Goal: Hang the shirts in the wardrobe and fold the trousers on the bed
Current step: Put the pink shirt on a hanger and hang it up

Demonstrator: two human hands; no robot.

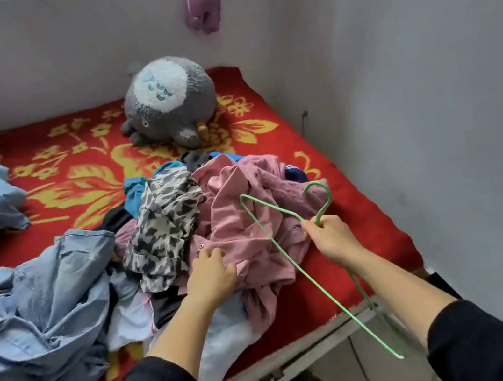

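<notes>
The person leaned over the bed (89, 172), where a heap of clothes lay on the red flowered blanket. The left hand (211, 273) had its fingers curled into the pink shirt (247, 211) at the near side of the heap, gripping its cloth. The right hand (332, 236) was closed tight round the neck of a green wire hanger (329, 298), just below the hook, above the shirt's right edge. Pale blue jeans (36, 312) sprawled to the left, beside a black-and-white patterned garment (164, 219). A grey plush toy (169, 104) sat by the wall.
</notes>
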